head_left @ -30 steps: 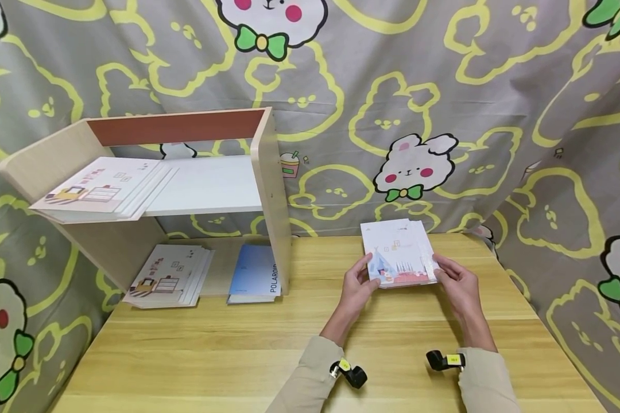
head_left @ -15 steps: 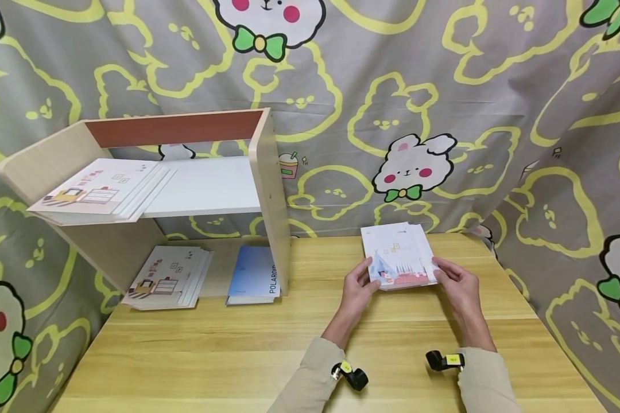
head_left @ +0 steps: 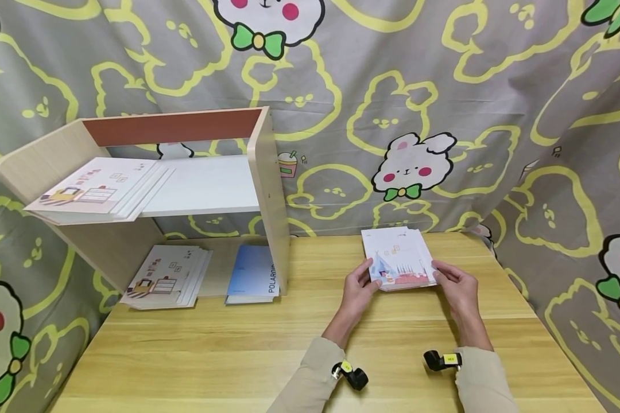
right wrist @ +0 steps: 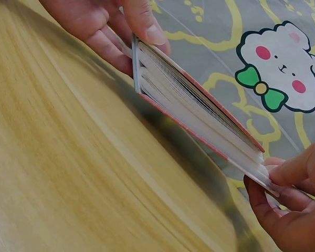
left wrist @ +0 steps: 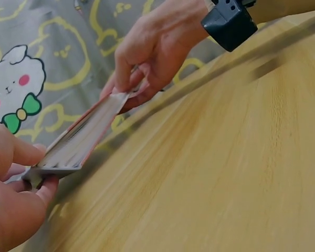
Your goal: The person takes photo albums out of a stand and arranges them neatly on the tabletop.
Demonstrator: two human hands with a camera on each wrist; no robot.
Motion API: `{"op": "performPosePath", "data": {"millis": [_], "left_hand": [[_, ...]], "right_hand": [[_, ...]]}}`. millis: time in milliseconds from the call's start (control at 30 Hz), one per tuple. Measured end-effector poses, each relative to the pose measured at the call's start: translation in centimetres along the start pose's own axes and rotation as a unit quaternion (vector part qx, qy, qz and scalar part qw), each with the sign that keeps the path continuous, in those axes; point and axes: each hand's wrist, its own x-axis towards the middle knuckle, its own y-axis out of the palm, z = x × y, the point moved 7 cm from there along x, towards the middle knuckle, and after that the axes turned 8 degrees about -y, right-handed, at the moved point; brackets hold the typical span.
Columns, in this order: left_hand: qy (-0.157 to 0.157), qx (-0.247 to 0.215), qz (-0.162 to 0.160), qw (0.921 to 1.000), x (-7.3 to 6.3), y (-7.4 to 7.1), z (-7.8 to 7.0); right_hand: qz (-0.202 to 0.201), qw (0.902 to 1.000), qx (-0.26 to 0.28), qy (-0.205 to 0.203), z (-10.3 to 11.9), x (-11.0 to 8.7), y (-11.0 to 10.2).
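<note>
Head view: the book (head_left: 396,252) is to the right of the shelf unit (head_left: 266,201), well apart from it, held by both hands. Over the last second its far edge has dipped slightly in the view while the hands' hold looks the same. I take this as a small change of tilt rather than a carry: the book is being steadied, and its place relative to the shelf unit is much as it was.

The left hand (head_left: 358,287), on the side toward the shelf unit, pinches the spine (left wrist: 55,171), thumb above and fingers beneath. The right hand (head_left: 458,285), on the side away from the shelf unit, pinches the opposite edge, where pale layers jut past the top cover. Between them the pages (right wrist: 199,105) show along the near edge. The wrist views show the book held above the table (head_left: 196,355).

As for room, the curtain (head_left: 330,103) hangs behind both the book and the shelf unit, so there seems little depth that way. Tabletop stretches from the shelf unit's right panel to the left hand, and in front of both. Within the shelf unit, the upper stack (head_left: 100,186), the lower stack (head_left: 165,275) and a blue volume (head_left: 250,275) lie flat.
</note>
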Motion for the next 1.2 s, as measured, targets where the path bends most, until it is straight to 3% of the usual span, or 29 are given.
{"op": "performPosePath", "data": {"millis": [433,933,1200], "left_hand": [[0.009,0.019,0.001,0.9998,0.0,-0.08,0.14],[0.003,0.021,0.037,0.9991,0.12,0.23,0.4],[-0.009,0.015,0.029,0.9994,-0.01,0.09,0.33]], "right_hand": [[0.032,0.9994,-0.01,0.004,-0.28,-0.06,0.58],[0.063,0.9973,-0.034,0.017,-0.85,-0.03,0.87],[0.074,0.9965,-0.034,0.016,-1.03,-0.26,0.93]]}}
